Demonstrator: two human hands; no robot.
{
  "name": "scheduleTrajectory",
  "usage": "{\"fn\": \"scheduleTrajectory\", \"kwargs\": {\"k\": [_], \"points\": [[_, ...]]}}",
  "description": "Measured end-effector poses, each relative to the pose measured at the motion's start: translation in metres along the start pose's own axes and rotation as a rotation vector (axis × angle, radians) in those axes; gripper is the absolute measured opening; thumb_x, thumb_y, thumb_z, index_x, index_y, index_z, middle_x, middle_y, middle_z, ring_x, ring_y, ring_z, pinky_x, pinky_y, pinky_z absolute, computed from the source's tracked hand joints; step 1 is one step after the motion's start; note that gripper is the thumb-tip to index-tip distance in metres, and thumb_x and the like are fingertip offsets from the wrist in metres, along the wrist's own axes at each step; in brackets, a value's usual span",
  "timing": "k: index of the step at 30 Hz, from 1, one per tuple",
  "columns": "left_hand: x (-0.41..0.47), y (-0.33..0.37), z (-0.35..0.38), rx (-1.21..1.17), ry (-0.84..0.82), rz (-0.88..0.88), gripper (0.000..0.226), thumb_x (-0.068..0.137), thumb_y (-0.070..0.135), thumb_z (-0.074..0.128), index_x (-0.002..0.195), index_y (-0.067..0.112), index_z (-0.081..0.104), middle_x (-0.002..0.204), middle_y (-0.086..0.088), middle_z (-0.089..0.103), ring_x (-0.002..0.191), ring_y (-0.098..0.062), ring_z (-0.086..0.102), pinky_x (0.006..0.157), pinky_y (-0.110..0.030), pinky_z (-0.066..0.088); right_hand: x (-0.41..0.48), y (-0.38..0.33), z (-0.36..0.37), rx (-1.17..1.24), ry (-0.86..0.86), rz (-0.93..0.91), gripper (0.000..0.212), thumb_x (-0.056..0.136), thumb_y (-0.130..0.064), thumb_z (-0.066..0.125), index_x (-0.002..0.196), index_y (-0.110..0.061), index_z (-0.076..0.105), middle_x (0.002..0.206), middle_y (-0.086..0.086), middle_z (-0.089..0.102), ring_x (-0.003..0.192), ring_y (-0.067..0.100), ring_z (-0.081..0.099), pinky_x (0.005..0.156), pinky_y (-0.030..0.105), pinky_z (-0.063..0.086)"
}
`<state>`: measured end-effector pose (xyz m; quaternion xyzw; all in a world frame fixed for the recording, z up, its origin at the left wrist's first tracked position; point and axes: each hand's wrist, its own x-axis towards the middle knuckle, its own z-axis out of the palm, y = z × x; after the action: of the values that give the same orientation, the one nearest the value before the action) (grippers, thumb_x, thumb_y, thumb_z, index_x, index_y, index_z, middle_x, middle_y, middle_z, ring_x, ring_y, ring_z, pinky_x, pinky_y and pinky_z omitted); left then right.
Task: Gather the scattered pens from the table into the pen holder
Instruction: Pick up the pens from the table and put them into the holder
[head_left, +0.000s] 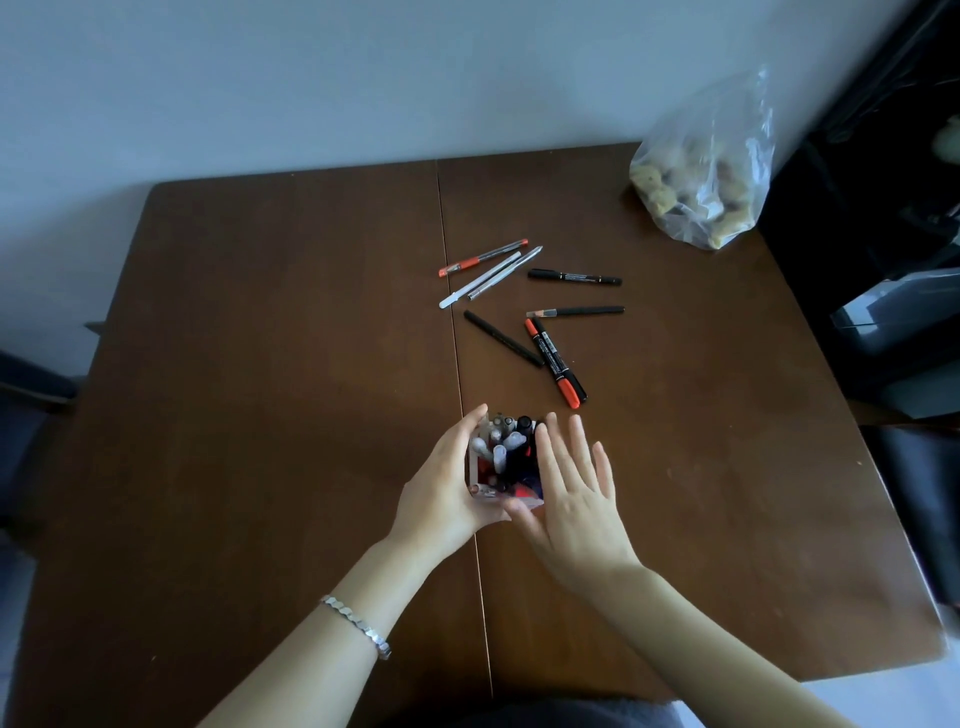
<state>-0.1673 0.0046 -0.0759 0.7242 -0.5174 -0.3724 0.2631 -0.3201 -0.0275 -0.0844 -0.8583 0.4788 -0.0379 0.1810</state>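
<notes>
Nearest you, your two bare forearms reach in over the table (260, 364); a silver link bracelet (358, 626) circles your left wrist; your left hand (441, 488) cups the left side of the holder (480, 491), its fingers curled around the wall and gripping it; your right hand (576, 493) stands flat against the holder's right side, fingers spread open and straight, clasping nothing, though whether the palm presses the wall cannot be told. The holder is one clear, square-sided plastic box standing upright on the table near the middle seam; it is packed with upright pens, white, black and some red and blue, too crowded to count. Beyond it eight pens lie loose on the smooth dark brown wood: a red marker (551, 362) and a black marker (560, 358) touching side by side; a slim black pen (503, 338) just left of them; a black pen with a grey tip (575, 311); another black marker (574, 277); then a white pen (479, 280), a silver pen (505, 273) touching it, and a clear pen with red cap (483, 257). At the far right corner sits one crinkled clear plastic bag (701, 171) of lumpy pale things.
</notes>
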Motion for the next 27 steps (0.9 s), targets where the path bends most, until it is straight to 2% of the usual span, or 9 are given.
{"fn": "scheduleTrajectory", "kwargs": {"k": [3,6,8,10,11,13,17,21,27], "points": [[-0.001,0.0,0.001,0.003,0.004,0.003,0.099,0.061,0.045,0.081,0.14,0.031,0.023,0.146,0.007,0.038,0.13,-0.01,0.042,0.091,-0.019,0.039,0.015,-0.001,-0.008,0.128,-0.161,0.028,0.095,0.065,-0.082,-0.008,0.136,-0.02,-0.022,0.147,-0.007,-0.023,0.136,0.014,-0.03,0.111,0.031,-0.018],[0.0,-0.001,0.0,0.004,0.013,-0.008,0.1,0.06,0.045,0.081,0.14,0.032,0.023,0.144,0.01,0.039,0.127,-0.009,0.044,0.088,-0.017,0.04,0.02,-0.005,-0.024,0.3,-0.351,-0.004,0.097,0.07,-0.077,0.014,0.141,-0.021,-0.021,0.141,-0.014,-0.03,0.135,0.006,-0.028,0.112,0.029,-0.01],[0.001,-0.003,0.0,-0.012,0.004,-0.017,0.1,0.059,0.038,0.084,0.139,0.034,0.024,0.142,0.012,0.041,0.126,-0.007,0.044,0.089,-0.017,0.041,0.027,0.0,-0.034,0.617,-0.439,0.049,0.081,0.084,-0.059,0.03,0.145,-0.023,-0.008,0.149,-0.016,-0.007,0.14,0.004,-0.006,0.114,0.027,0.006],[0.0,-0.005,0.001,-0.026,-0.014,-0.014,0.099,0.058,0.03,0.085,0.137,0.035,0.026,0.139,0.013,0.042,0.124,-0.005,0.045,0.088,-0.013,0.04,0.038,0.012,-0.038,0.974,-0.192,0.182,0.047,0.095,-0.034,0.039,0.139,-0.031,0.024,0.142,-0.007,0.04,0.133,0.011,0.036,0.106,0.026,0.029],[0.0,-0.006,0.001,-0.018,-0.018,0.0,0.097,0.059,0.029,0.085,0.137,0.034,0.027,0.139,0.013,0.042,0.124,-0.005,0.045,0.087,-0.009,0.038,0.048,0.022,-0.037,0.988,0.01,0.253,0.035,0.095,-0.028,0.043,0.129,-0.034,0.038,0.127,-0.004,0.057,0.12,0.013,0.051,0.099,0.027,0.037],[0.0,-0.008,0.002,-0.014,-0.022,0.01,0.096,0.06,0.028,0.085,0.137,0.034,0.027,0.14,0.012,0.041,0.125,-0.005,0.043,0.088,-0.008,0.036,0.07,0.043,-0.029,0.773,0.19,0.368,0.025,0.093,-0.021,0.048,0.118,-0.024,0.051,0.108,-0.002,0.062,0.105,0.016,0.059,0.086,0.025,0.043],[0.002,-0.007,0.003,-0.006,-0.029,-0.004,0.097,0.06,0.029,0.084,0.137,0.035,0.026,0.141,0.012,0.041,0.126,-0.007,0.044,0.094,-0.017,0.04,0.11,0.068,-0.002,0.342,-0.038,0.469,0.04,0.09,-0.024,0.054,0.129,-0.016,0.045,0.125,0.009,0.05,0.11,0.024,0.052,0.082,0.033,0.047],[0.005,-0.007,0.003,0.027,-0.027,-0.026,0.099,0.058,0.032,0.085,0.137,0.035,0.026,0.141,0.014,0.04,0.123,-0.002,0.043,0.085,-0.004,0.035,0.129,0.075,0.018,0.062,-0.115,0.43,0.046,0.091,-0.022,0.052,0.133,-0.013,0.038,0.132,0.013,0.044,0.12,0.03,0.042,0.09,0.04,0.046],[0.002,-0.007,0.002,-0.003,-0.026,-0.013,0.096,0.06,0.031,0.084,0.137,0.035,0.027,0.142,0.013,0.041,0.126,-0.007,0.044,0.091,-0.011,0.037,0.115,0.076,0.024,0.099,-0.184,0.538,0.029,0.091,-0.006,0.037,0.12,-0.007,0.039,0.118,0.014,0.054,0.101,0.034,0.055,0.075,0.04,0.045]]}}
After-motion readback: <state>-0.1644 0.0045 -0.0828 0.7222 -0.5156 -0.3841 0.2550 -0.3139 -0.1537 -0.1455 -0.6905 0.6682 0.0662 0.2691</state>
